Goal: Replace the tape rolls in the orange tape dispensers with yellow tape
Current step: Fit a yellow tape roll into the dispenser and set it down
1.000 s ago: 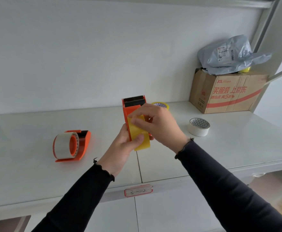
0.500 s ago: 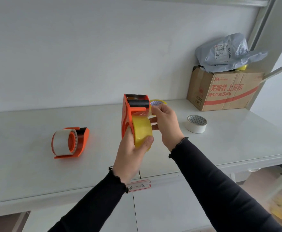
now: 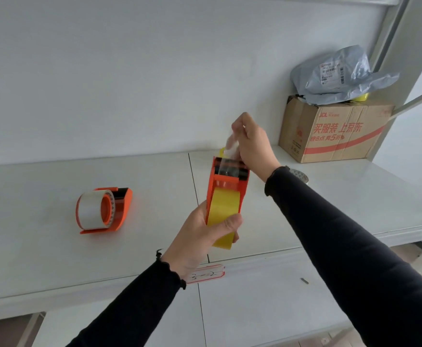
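Your left hand point(image 3: 199, 236) grips orange dispenser point(image 3: 226, 186) w/ yellow roll point(image 3: 221, 216), above table point(image 3: 42, 246). Right hand point(image 3: 251, 144) fingers pinch tape end point(image 3: 231, 144) above dispenser. 2nd dispenser point(image 3: 104, 210) lies left of it.

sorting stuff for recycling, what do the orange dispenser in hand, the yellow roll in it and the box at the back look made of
Orange dispenser: apparently moulded plastic, smooth, even colour, slight sheen. Yellow roll: looks like glossy plastic film tape; the strip pulled up by the right hand is translucent. Its core is hidden. Box: brown corrugated cardboard, matte, printed in red, with creased flaps.
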A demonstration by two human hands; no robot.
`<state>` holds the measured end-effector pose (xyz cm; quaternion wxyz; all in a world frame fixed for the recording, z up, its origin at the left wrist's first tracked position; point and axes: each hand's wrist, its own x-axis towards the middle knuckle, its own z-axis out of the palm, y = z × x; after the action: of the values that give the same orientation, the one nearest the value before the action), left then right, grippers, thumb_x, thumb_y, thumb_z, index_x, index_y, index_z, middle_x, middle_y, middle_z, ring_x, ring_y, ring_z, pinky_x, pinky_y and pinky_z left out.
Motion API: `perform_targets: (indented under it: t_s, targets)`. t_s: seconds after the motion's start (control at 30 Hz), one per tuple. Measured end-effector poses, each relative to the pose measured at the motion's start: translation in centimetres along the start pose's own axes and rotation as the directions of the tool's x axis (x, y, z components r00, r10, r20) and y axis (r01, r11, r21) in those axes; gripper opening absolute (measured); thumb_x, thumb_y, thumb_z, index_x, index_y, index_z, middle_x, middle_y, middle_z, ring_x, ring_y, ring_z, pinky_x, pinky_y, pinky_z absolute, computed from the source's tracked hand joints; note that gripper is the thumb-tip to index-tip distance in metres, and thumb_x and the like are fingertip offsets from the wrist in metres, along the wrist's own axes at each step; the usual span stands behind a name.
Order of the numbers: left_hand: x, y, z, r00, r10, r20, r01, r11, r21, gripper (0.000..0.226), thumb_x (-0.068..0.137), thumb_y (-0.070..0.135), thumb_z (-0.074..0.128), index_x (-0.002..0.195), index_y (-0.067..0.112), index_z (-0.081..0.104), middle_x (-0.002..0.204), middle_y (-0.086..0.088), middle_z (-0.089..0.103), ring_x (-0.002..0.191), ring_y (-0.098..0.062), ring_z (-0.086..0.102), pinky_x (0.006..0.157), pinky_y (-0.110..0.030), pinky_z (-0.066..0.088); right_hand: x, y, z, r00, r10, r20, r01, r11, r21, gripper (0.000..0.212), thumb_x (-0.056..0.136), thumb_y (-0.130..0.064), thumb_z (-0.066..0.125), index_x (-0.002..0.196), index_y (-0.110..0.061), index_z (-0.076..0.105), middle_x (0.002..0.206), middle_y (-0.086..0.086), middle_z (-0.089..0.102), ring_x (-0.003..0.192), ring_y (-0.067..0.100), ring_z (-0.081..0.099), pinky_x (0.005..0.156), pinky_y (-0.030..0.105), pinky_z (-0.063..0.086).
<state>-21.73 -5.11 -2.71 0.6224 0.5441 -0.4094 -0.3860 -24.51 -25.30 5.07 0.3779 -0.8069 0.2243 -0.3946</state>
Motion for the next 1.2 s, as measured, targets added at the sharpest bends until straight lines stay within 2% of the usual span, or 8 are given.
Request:
perform_targets:
  t_s: [0.3, 0.43, 0.6, 0.73, 0.83, 0.97, 1.1, 1.2]
  targets:
    - [-0.8, 1.1, 0.4, 0.977, 0.210, -0.022, -0.211, 0.977, -0.034, 0.025, 0.086, 0.023, 0.069, 0.107, 0.010, 0.062, 0.077, -0.001, 0.070, 0.071, -0.015, 0.067, 0.069, -0.025, 0.053, 0.0, 4.6, 0.3, 0.922, 0.357, 0.153, -0.388, 0.868, 0.310, 0.019, 0.103, -0.014, 0.047, 0.089, -0.007, 0.059, 0.074, 0.002, 0.059, 0.059, 0.013, 0.057, 0.053, 0.025, 0.046]
    - [0.2, 2.6, -0.2, 0.949, 0.295, -0.109, -0.307, 0.943, -0.125, 0.022, 0.089, 0.022, 0.061, 0.084, 0.001, 0.060, 0.073, -0.005, 0.065, 0.073, -0.017, 0.062, 0.071, -0.023, 0.049, -4.1, 5.9, 2.7, 0.879, 0.289, 0.378, -0.475, 0.579, 0.662, 0.037, 0.104, -0.009, 0.047, 0.138, 0.006, 0.051, 0.094, 0.010, 0.073, 0.077, 0.020, 0.068, 0.077, 0.036, 0.057]
    - [1.8, 3.2, -0.7, 0.960, 0.177, -0.218, -0.265, 0.828, -0.494, 0.019, 0.085, 0.028, 0.066, 0.094, 0.011, 0.067, 0.075, -0.001, 0.071, 0.073, -0.012, 0.069, 0.077, -0.028, 0.054, -8.4, 3.6, 6.4, 0.896, 0.262, 0.359, -0.423, 0.258, 0.868, 0.039, 0.093, -0.025, 0.059, 0.125, -0.003, 0.066, 0.113, 0.018, 0.071, 0.101, 0.030, 0.066, 0.097, 0.042, 0.052]
    - [2.8, 3.1, -0.9, 0.953, 0.122, -0.276, -0.275, 0.729, -0.626, 0.020, 0.087, 0.027, 0.063, 0.098, 0.010, 0.065, 0.076, -0.002, 0.067, 0.069, -0.012, 0.067, 0.070, -0.026, 0.056, -9.4, 2.7, 7.1, 0.898, 0.240, 0.370, -0.397, 0.074, 0.915, 0.040, 0.098, -0.024, 0.053, 0.128, 0.000, 0.065, 0.130, 0.023, 0.062, 0.123, 0.033, 0.056, 0.123, 0.047, 0.027]
    - [3.2, 2.7, -1.6, 0.953, 0.095, -0.288, -0.277, 0.658, -0.700, 0.018, 0.091, 0.030, 0.061, 0.093, 0.013, 0.066, 0.075, -0.002, 0.063, 0.069, -0.014, 0.061, 0.070, -0.026, 0.056, -9.9, 1.3, 6.8, 0.888, 0.100, 0.449, -0.447, -0.046, 0.893, 0.074, 0.102, -0.060, 0.038, 0.147, -0.003, 0.050, 0.153, 0.021, 0.047, 0.146, 0.034, 0.040, 0.126, 0.047, 0.020]
    - [4.1, 1.3, -3.0, 0.956, 0.110, -0.273, -0.273, 0.676, -0.684, 0.028, 0.090, 0.038, 0.061, 0.099, 0.011, 0.063, 0.074, -0.002, 0.060, 0.071, -0.015, 0.061, 0.077, -0.031, 0.052, -9.2, 0.8, 6.9, 0.879, 0.172, 0.444, -0.476, 0.325, 0.817, 0.055, 0.100, -0.045, 0.054, 0.141, -0.007, 0.059, 0.145, 0.017, 0.059, 0.138, 0.030, 0.053, 0.118, 0.050, 0.037]
    - [4.7, 0.0, -5.5, 0.987, 0.071, -0.143, -0.149, 0.730, -0.667, 0.042, 0.098, 0.037, 0.051, 0.122, 0.004, 0.058, 0.109, -0.013, 0.068, 0.105, -0.025, 0.064, 0.100, -0.041, 0.048, -6.8, 0.8, 6.5, 0.877, 0.317, 0.362, -0.477, 0.666, 0.573, 0.027, 0.100, -0.013, 0.057, 0.126, -0.013, 0.065, 0.100, 0.002, 0.076, 0.084, 0.011, 0.072, 0.079, 0.042, 0.063]
    - [4.4, -0.4, -8.6, 0.987, -0.110, -0.117, 0.101, 0.992, -0.077, 0.042, 0.094, 0.036, 0.058, 0.130, 0.013, 0.058, 0.134, -0.005, 0.063, 0.125, -0.018, 0.057, 0.114, -0.039, 0.036, -2.4, 1.7, 4.4, 0.960, 0.145, 0.241, -0.200, 0.955, 0.221, 0.047, 0.091, -0.005, 0.058, 0.135, -0.021, 0.058, 0.103, -0.001, 0.070, 0.084, 0.008, 0.068, 0.079, 0.032, 0.056]
